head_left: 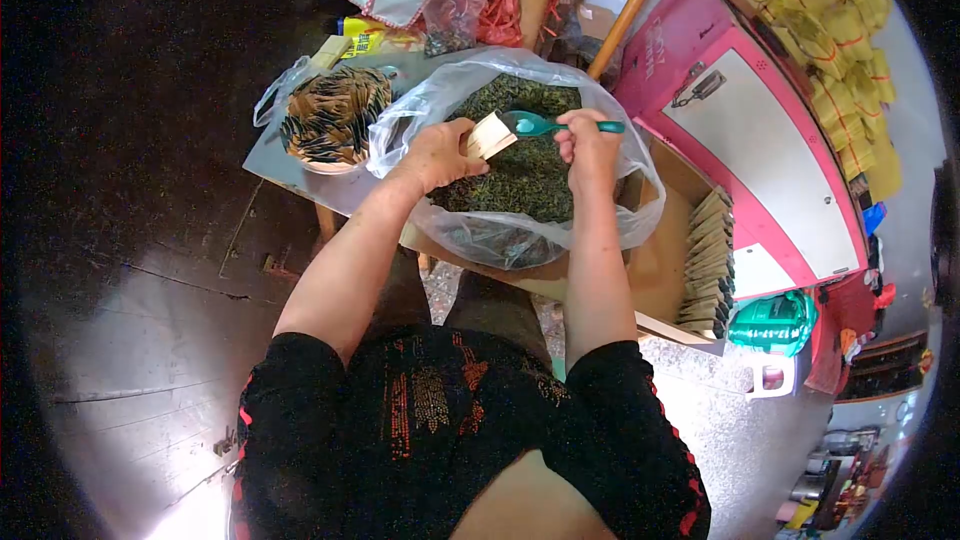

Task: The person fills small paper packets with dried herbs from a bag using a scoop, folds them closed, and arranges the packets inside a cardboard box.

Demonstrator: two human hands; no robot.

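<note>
My left hand point(440, 155) is closed on a small cream paper packet point(492, 136), held tilted over a clear plastic bag point(620, 125). In my right hand point(590, 148) is a green spoon point(545, 125), gripped by its handle. The bowl of the spoon is at the mouth of the packet; how much it carries I cannot make out. Below both hands, dark green dried leaves point(520, 185) that look like loose tea lie in the opened plastic bag.
Left of the bag stands a round container packed with brown paper packets point(335, 115). A cardboard box point(655, 285) on the right holds a row of upright packets point(708, 265). Beyond it is a pink and white cabinet point(750, 130); yellow bundles point(830, 50) lie on top.
</note>
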